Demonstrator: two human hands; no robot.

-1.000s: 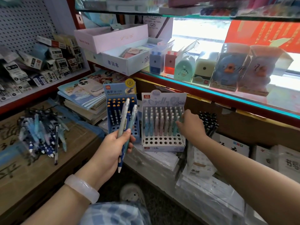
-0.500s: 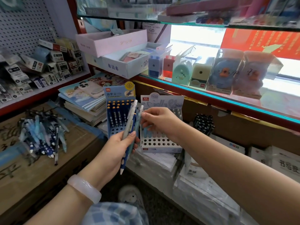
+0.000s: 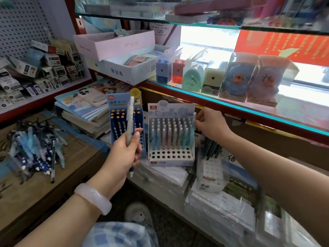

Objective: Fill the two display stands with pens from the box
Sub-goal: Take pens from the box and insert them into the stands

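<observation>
Left hand (image 3: pixel 124 154) grips one pale grey click pen with a dark blue lower barrel (image 3: pixel 129 127), held upright, tip down, in front of the tall dark-blue cardboard display stand (image 3: pixel 122 122). Right hand (image 3: pixel 210 125) pinches a second, pale blue pen (image 3: pixel 194 120) by its upper end at the right rear corner of the white-and-blue tiered stand (image 3: pixel 170 139); whether the tip is already in a hole cannot be told, since the neighbouring pens hide it. The white stand's rear rows are filled with pastel pens, and the two front rows of holes are open. The blue stand has some pens at the back and open holes lower down. Remaining stock, a loose heap of blue patterned pens (image 3: pixel 33 150), lies on the brown cardboard box (image 3: pixel 58 177) at left, well apart from both stands. Judgement on the step: keep the pen vertical, line the tip over a free hole beside the last filled one, lower straight down until it seats, and release only then; a tilted entry would likely knock adjacent pens. The stand looks light, so pressing sideways may shift it. The left-hand pen would plausibly go next.
</observation>
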